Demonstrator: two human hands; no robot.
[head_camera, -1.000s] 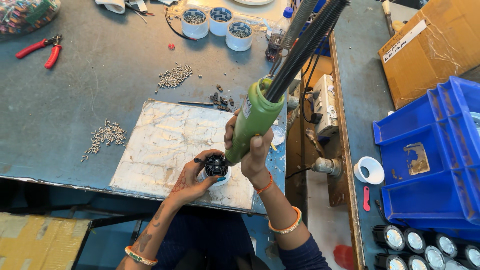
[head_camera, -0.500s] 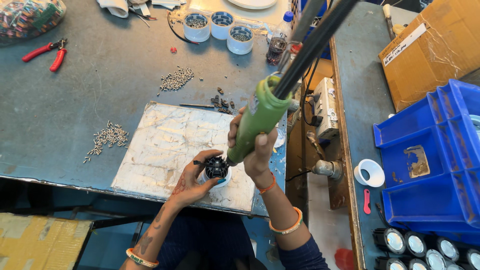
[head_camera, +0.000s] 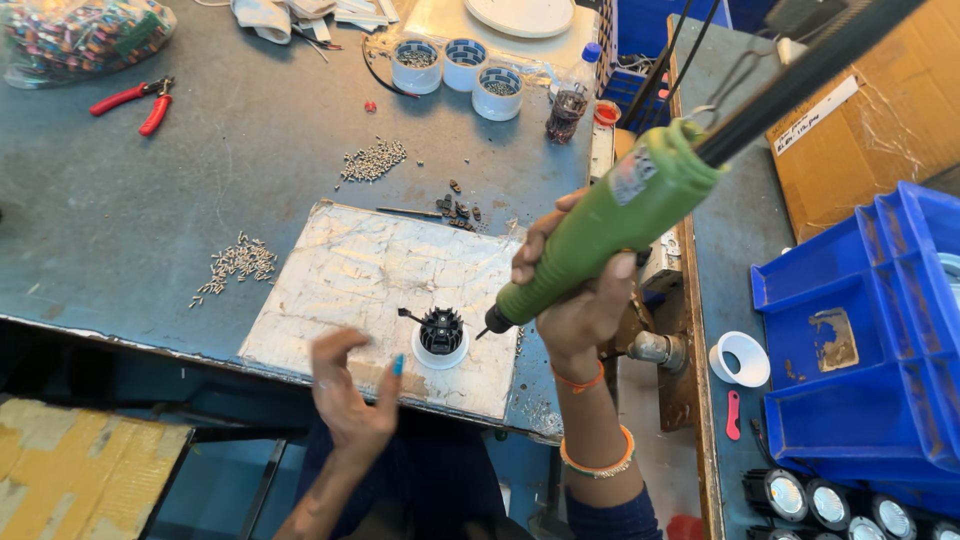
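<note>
Right hand (head_camera: 575, 300) is raised over the silver mat (head_camera: 340, 290) and wraps firmly around a green electric screwdriver (head_camera: 610, 225), tilted so its tip points down-left, just beside a small black ribbed part (head_camera: 441, 330) on a white ring. This part stands on the mat, near its front edge. The mat lies on a grey worktable (head_camera: 150, 220) with piles of small screws (head_camera: 372, 160); blue bins (head_camera: 860, 330) stand at the right. Left hand (head_camera: 352, 395) is spread, holding nothing, near the part.
</note>
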